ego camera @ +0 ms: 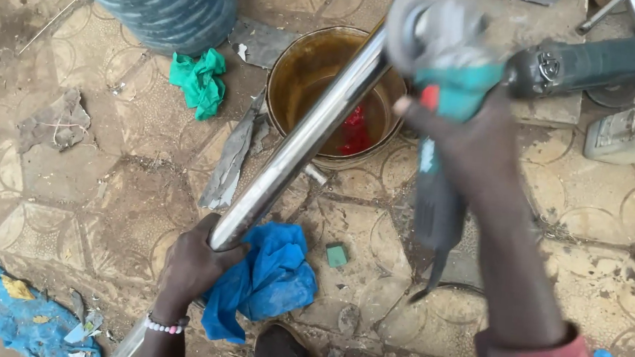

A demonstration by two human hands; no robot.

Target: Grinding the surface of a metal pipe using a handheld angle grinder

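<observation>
Head view: left hand [191, 263] wrapped fully round the lower end of the shiny steel tube [297, 143], blue rag [268, 277] just beside it. Right hand [465, 141] closed on a teal angle grinder [446, 75], whose blurred wheel sits at the tube's upper end, over the bucket [288, 70] of brownish liquid. I'd keep the tube braced low and the wheel at a shallow angle (light, even passes). Grinder body carries a pale label strip, I think; too smeared to judge. Small green block [336, 255] on the tiles.
</observation>
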